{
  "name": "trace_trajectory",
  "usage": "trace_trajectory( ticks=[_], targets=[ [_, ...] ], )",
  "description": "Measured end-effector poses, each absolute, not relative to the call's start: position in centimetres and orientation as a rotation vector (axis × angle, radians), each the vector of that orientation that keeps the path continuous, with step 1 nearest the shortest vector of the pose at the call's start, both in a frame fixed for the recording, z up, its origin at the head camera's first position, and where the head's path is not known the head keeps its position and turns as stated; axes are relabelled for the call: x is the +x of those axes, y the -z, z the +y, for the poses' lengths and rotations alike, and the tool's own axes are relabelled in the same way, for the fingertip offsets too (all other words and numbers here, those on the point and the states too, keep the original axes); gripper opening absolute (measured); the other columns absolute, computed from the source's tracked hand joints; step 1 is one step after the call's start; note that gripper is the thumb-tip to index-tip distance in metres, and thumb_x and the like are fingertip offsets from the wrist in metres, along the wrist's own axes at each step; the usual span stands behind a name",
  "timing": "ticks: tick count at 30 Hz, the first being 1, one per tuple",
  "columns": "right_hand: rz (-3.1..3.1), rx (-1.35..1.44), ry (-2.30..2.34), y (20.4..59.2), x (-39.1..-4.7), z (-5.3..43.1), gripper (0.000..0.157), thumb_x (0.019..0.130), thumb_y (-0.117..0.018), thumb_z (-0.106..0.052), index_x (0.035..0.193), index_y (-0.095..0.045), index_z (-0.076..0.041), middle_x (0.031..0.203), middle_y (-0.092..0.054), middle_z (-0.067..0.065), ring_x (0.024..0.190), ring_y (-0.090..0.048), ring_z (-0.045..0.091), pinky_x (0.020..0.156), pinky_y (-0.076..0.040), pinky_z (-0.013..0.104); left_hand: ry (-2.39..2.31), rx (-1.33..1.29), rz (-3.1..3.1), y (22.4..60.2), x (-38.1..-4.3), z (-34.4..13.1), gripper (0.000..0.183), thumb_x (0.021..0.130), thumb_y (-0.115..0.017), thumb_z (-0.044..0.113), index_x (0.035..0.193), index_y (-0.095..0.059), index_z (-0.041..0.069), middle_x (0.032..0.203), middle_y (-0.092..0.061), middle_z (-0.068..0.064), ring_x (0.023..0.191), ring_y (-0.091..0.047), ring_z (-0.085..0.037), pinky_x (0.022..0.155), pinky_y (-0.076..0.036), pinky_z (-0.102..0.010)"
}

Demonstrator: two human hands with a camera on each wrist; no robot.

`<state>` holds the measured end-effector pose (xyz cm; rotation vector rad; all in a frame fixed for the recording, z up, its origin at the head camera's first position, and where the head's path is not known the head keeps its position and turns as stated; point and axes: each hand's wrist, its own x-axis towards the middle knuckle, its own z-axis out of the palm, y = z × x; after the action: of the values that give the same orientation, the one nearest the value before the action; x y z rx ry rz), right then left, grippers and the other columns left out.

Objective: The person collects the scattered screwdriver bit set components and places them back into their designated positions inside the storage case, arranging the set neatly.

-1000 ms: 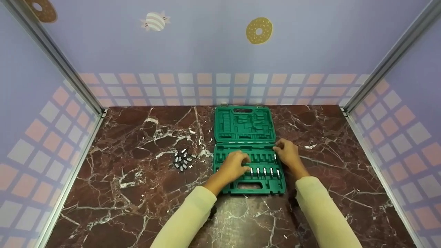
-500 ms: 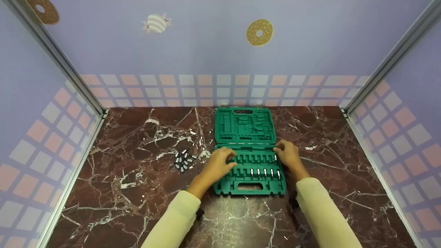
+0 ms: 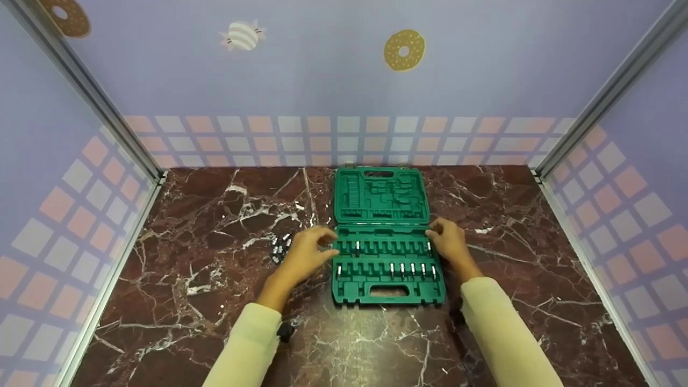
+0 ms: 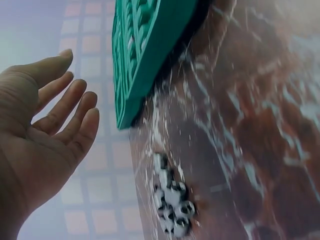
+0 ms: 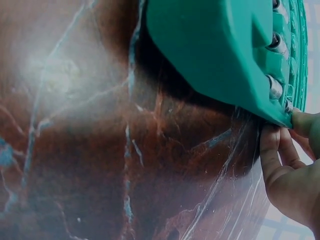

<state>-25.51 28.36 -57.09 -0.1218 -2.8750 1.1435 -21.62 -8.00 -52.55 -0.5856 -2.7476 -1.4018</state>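
Observation:
A green socket case (image 3: 388, 293) lies unfolded on the table, its lid flat toward the back wall. Several metal sockets (image 3: 413, 270) sit upright in the lower row of slots; one socket (image 3: 357, 248) is at the left of the upper row and another (image 3: 429, 248) at its right end. My left hand (image 3: 309, 250) hovers by the case's left edge, fingers apart and holding nothing. My right hand (image 3: 450, 242) grips the right rim near the hinge, thumb on top and fingers against the outside (image 5: 295, 165). Left of the case, partly behind my left hand, loose sockets (image 4: 172, 200) lie in a pile.
The brown marbled table (image 3: 215, 301) is bounded by a patterned back wall (image 3: 322, 80) and side walls (image 3: 48, 215). The lid (image 3: 381, 193) reaches close to the back wall.
My left hand has moved left, off the case and toward the loose pile, uncovering a socket in the upper row and one at the lower row's left end. My right hand stays in place.

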Motion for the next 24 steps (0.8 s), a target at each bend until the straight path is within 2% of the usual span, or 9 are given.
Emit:
trace_trajectory(
  ticks=[5,13,24],
  targets=[
    [-2.883,-0.113,-1.142,57.1,-25.4,28.4,0.016,0.1,-0.067,-0.009,0.11,-0.069,0.003,0.106,-0.071,0.026,0.098,-0.067,0.042,0.087,-0.053,0.058,1.391,-0.528,-2.677,53.1,-21.6,-10.1,0.03,0.08,-0.085,0.003,0.106,-0.073,-0.002,0.1,-0.071,-0.019,0.092,-0.068,-0.034,0.086,-0.058,-0.053],
    [-2.881,-0.108,-1.125,57.1,-25.2,28.4,0.016,0.1,-0.067,-0.01,0.109,-0.068,0.003,0.106,-0.071,0.027,0.098,-0.067,0.043,0.087,-0.053,0.059,1.339,-0.404,-2.747,53.3,-21.3,-13.2,0.037,0.076,-0.088,0.003,0.11,-0.074,0.003,0.107,-0.071,-0.012,0.102,-0.068,-0.037,0.096,-0.054,-0.052],
    [-2.866,-0.101,-1.089,57.0,-25.3,28.2,0.015,0.099,-0.068,-0.009,0.107,-0.068,0.004,0.102,-0.071,0.025,0.097,-0.066,0.043,0.088,-0.052,0.059,1.241,-0.355,-2.805,54.6,-20.8,-17.2,0.042,0.075,-0.088,0.001,0.113,-0.073,0.005,0.115,-0.07,-0.012,0.113,-0.065,-0.036,0.106,-0.047,-0.054]
  ],
)
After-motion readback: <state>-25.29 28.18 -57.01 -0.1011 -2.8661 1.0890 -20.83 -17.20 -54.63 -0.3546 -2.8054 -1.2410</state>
